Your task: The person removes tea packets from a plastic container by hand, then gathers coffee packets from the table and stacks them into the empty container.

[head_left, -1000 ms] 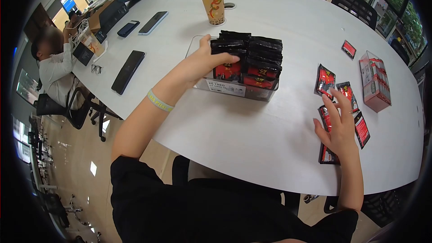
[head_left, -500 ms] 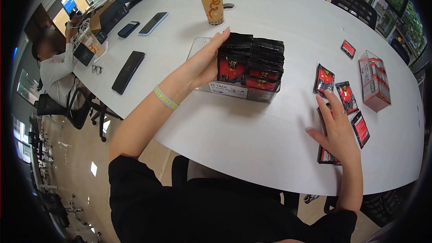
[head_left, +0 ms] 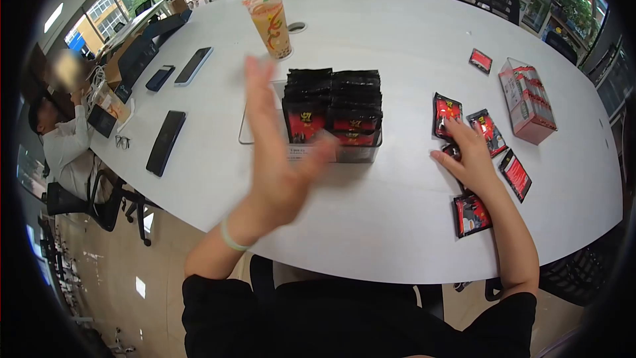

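The left hand [head_left: 275, 159] hung open and empty above the counter [head_left: 371, 212]; the right hand [head_left: 472, 159] lay flat on loose sachets [head_left: 472, 214]. Pinching one sachet cleanly before lifting would suit, then seating it upright in the box [head_left: 331, 116].

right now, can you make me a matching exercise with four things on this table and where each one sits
Things:
1. drink cup
2. clear box of sachets
3. pink carton
4. black phone

Places:
A. far right, past the loose sachets
B. left part of the table, near its edge
C. middle of the table, beyond the raised left hand
D. far side, behind the clear box

Pairs: 1-D, 2-C, 3-A, 4-B
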### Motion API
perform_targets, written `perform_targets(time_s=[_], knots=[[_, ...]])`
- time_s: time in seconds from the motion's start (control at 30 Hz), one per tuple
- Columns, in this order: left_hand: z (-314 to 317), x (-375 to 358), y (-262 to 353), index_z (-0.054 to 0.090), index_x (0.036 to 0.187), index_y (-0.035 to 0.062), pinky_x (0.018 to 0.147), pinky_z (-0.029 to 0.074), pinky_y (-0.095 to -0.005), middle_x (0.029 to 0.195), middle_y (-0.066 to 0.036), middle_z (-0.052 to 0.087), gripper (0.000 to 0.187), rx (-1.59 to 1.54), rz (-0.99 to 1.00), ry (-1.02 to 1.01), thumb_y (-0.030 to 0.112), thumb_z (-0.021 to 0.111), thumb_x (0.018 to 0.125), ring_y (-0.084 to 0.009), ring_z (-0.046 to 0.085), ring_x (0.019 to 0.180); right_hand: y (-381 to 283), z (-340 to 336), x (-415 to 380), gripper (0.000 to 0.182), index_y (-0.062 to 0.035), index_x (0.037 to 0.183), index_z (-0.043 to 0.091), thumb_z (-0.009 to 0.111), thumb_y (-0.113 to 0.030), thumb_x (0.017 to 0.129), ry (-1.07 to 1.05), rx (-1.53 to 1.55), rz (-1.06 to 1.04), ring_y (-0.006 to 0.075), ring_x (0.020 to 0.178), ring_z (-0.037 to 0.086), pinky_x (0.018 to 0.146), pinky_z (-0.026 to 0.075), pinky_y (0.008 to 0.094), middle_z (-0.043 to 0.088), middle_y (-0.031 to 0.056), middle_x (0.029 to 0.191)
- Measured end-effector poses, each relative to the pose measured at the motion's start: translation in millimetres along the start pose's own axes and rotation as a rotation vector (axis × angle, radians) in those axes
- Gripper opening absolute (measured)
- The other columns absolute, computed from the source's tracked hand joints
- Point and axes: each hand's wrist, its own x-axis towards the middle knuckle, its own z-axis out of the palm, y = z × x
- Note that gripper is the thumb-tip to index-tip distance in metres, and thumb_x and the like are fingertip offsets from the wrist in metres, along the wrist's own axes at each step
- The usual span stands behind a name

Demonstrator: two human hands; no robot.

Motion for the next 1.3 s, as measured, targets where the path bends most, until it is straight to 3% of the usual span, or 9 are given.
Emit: perform_targets(time_s=[0.2, 0.3, 0.37, 0.53, 0.77, 0.9, 0.97, 1.03, 1.3], knots=[[68.5, -26.6, 3.8, 0.03, 0.131, 0.0021, 0.102, 0.028, -0.0427, 0.138, -0.03, 0.016, 0.067, -0.189, 0.226, -0.353, 0.022, 0.066, 0.078, -0.0415, 0.019, 0.13, -8.1, 0.6, -3.6, 0.027, -0.0014, 0.092, 0.061, 0.068, -0.014, 0.069, 0.106, -0.106, -0.159, 0.0278, 0.09, 0.06, 0.095, 0.035, 0.0478, 0.063, 0.0129, 0.088], [79.2, -44.8, -2.5, 0.02, 0.136, 0.0043, 0.1, 0.032, -0.0382, 0.139, -0.024, 0.023, 0.067, -0.259, -0.046, -0.55, 0.014, 0.06, 0.083, -0.0306, 0.031, 0.128, -16.1, -3.1, -5.3, 0.018, -0.0004, 0.085, 0.062, 0.067, -0.007, 0.068, 0.169, -0.136, -0.319, 0.0276, 0.083, 0.063, 0.088, 0.043, 0.0458, 0.064, 0.013, 0.087], [81.9, -49.4, -0.1, 0.012, 0.137, 0.0047, 0.097, 0.038, -0.0349, 0.138, -0.02, 0.026, 0.064, -0.872, -0.729, -0.558, 0.014, 0.052, 0.088, -0.0262, 0.042, 0.12, -22.4, -8.6, -7.3, 0.02, 0.002, 0.086, 0.061, 0.065, 0.0, 0.066, 0.348, -0.108, -0.386, 0.0271, 0.086, 0.063, 0.085, 0.046, 0.043, 0.064, 0.0147, 0.091], [98.5, -57.7, 1.7, 0.003, 0.137, 0.0017, 0.087, 0.044, -0.0313, 0.133, -0.017, 0.033, 0.077, -1.157, -0.956, -0.51, 0.023, 0.056, 0.088, -0.0212, 0.047, 0.111, -66.3, -31.0, -24.1, 0.019, 0.0031, 0.086, 0.06, 0.063, 0.002, 0.067, 0.4, -0.126, -0.58, 0.0265, 0.084, 0.064, 0.081, 0.049, 0.0398, 0.064, 0.0147, 0.088], [96.4, -57.6, -10.2, 0.052, 0.108, 0.0027, 0.07, 0.043, -0.0245, 0.089, -0.005, 0.057, 0.036, -0.927, -0.773, -0.5, 0.033, 0.05, 0.09, -0.0079, 0.048, 0.08, -83.6, -18.7, -31.4, 0.015, -0.0006, 0.082, 0.062, 0.061, -0.013, 0.074, 0.089, 0.022, -0.832, 0.0311, 0.09, 0.061, 0.081, 0.048, 0.0443, 0.061, 0.0168, 0.095], [49.8, -13.2, 7.9, 0.053, 0.1, -0.0004, 0.069, 0.042, -0.0312, 0.084, -0.007, 0.056, 0.019, -0.343, 0.195, -0.061, 0.012, 0.055, 0.086, -0.0095, 0.049, 0.077, -68.2, -26.3, -39.3, 0.02, 0.0052, 0.087, 0.059, 0.058, -0.01, 0.074, 0.1, 0.017, -0.775, 0.0401, 0.102, 0.053, 0.084, 0.044, 0.0486, 0.055, 0.023, 0.11], [7.5, 4.5, -7.8, 0.054, 0.1, -0.0007, 0.068, 0.045, -0.0281, 0.087, -0.005, 0.058, 0.021, -0.147, 0.279, 0.126, 0.011, 0.059, 0.083, -0.0096, 0.052, 0.078, -67.4, -31.0, -41.2, 0.022, 0.0066, 0.091, 0.058, 0.056, -0.007, 0.074, 0.159, 0.004, -0.694, 0.04, 0.104, 0.051, 0.085, 0.043, 0.0482, 0.054, 0.0236, 0.111], [-20.1, 8.3, -15.9, 0.054, 0.098, -0.0015, 0.067, 0.047, -0.0251, 0.087, -0.004, 0.059, 0.022, -0.579, -0.181, 0.26, 0.012, 0.061, 0.082, -0.0097, 0.055, 0.076, -61.7, -32.3, -42.0, 0.025, 0.0068, 0.095, 0.058, 0.055, -0.004, 0.073, 0.148, -0.001, -0.683, 0.0397, 0.107, 0.049, 0.087, 0.041, 0.0482, 0.052, 0.0233, 0.115], [-49.5, 16.7, -56.8, 0.058, 0.102, -0.0032, 0.069, 0.049, -0.0208, 0.089, -0.004, 0.064, 0.031, -0.472, -0.517, -0.18, 0.006, 0.069, 0.074, -0.0062, 0.058, 0.078, -40.6, -45.2, -36.7, 0.033, 0.0027, 0.105, 0.055, 0.059, -0.001, 0.073, -0.039, -0.115, -0.31, 0.0332, 0.111, 0.047, 0.093, 0.036, 0.0417, 0.05, 0.0172, 0.119]])
